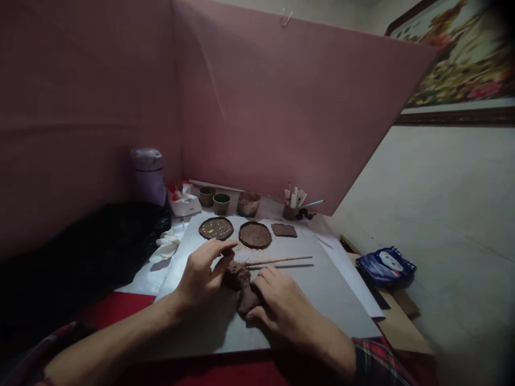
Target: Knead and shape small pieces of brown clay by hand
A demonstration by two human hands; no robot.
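A lump of brown clay (241, 284) lies on a grey work sheet (322, 289) in front of me. My left hand (203, 276) rests beside it, fingers curled with the index and thumb touching the lump's upper end. My right hand (281, 305) lies over the lump's lower right end, fingers bent and pressing on it. Just beyond the hands lies a thin wooden stick (279, 261). Farther back sit two flat round clay discs (216, 228) (255, 235) and a small rectangular clay slab (284, 230).
Small cups (221, 203), a jar (248, 203) and a pot of tools (293, 206) line the back edge under a pink screen. A lilac bottle (148, 174), a white tissue box (184, 202) and black bag (92, 252) stand left. A blue packet (386, 266) lies right.
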